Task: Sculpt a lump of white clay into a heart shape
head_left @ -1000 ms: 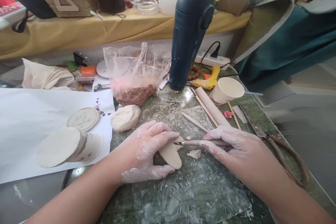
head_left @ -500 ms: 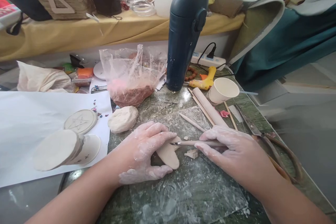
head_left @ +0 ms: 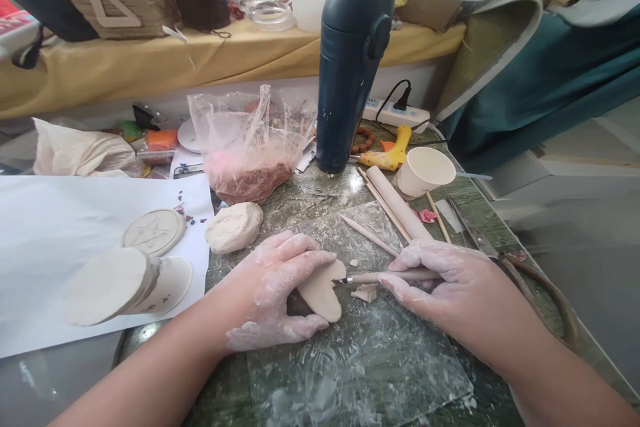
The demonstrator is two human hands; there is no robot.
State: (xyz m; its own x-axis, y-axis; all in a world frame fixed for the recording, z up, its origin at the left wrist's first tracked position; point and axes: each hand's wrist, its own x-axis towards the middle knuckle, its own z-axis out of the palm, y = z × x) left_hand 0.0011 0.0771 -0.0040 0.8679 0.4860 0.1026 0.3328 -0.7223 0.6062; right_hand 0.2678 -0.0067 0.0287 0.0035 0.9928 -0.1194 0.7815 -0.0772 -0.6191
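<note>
A flat, heart-shaped piece of pale clay (head_left: 324,292) lies on a clear plastic sheet (head_left: 320,387) dusted with white. My left hand (head_left: 280,290) is curved around its left side, fingers on the upper edge and thumb at the lower tip, holding it against the sheet. In my right hand (head_left: 435,280) is a craft knife (head_left: 367,277), held like a pen; its blade meets the notch on the clay's right side. A small clay scrap (head_left: 365,293) sits just below the knife, with a crumb above it. Powder coats both hands.
A lump of clay (head_left: 234,227), a bagged reddish block (head_left: 255,180) and a dark blue tumbler (head_left: 350,80) stand beyond my hands. On the right are a rolling pin (head_left: 397,203), paper cup (head_left: 425,172), glue gun (head_left: 393,152) and scissors (head_left: 543,287). Clay-covered forms rest on white paper (head_left: 50,227).
My right hand and the knife have shifted slightly right, drawing the blade from over the clay to its edge. The notch between the two lobes now shows clearly. My left hand has stayed put.
</note>
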